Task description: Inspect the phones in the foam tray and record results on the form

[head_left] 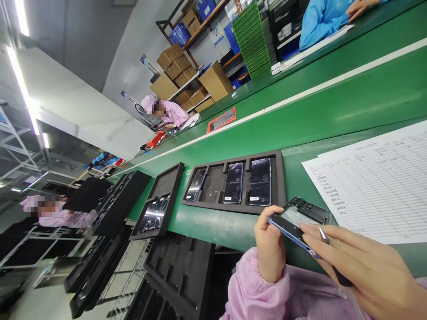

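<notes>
My left hand (269,242) grips the near end of a blue-edged phone body (296,220) with its back open, held over the green bench edge. My right hand (363,264) rests on the phone's right side, its fingers pinched around thin metal tweezers (324,235) whose tip touches the phone. Just beyond the phone lies a black foam tray (278,178) with three phones (233,182) standing in its slots and one slot bare.
A printed sheet of tables (373,182) lies right of the tray. More black trays (162,200) sit left, with a stack (180,266) below the bench. A green conveyor belt (333,102) runs behind. Other people in pink and blue coats work at the bench; boxes fill the shelves.
</notes>
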{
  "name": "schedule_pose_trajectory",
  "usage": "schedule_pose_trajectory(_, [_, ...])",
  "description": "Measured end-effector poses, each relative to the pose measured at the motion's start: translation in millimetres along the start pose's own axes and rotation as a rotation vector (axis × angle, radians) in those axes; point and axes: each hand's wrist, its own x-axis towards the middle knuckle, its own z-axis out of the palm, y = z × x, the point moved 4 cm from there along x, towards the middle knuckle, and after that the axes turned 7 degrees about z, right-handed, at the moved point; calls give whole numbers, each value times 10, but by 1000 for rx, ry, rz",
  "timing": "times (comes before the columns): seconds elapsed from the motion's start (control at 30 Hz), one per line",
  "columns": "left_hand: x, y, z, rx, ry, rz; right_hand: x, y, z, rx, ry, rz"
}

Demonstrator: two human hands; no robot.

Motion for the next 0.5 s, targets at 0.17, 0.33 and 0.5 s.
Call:
schedule_pose_trajectory(0.17, [-41, 0, -6, -34, -14, 38, -111, 43, 57, 0, -41, -9])
schedule_pose_trajectory(0.33, [-25, 8, -19, -1, -32, 118, -176, 65, 76, -8, -100, -36])
schedule_pose_trajectory(0.5, [-35, 12, -33, 60, -42, 124, -211, 79, 86, 2, -130, -42])
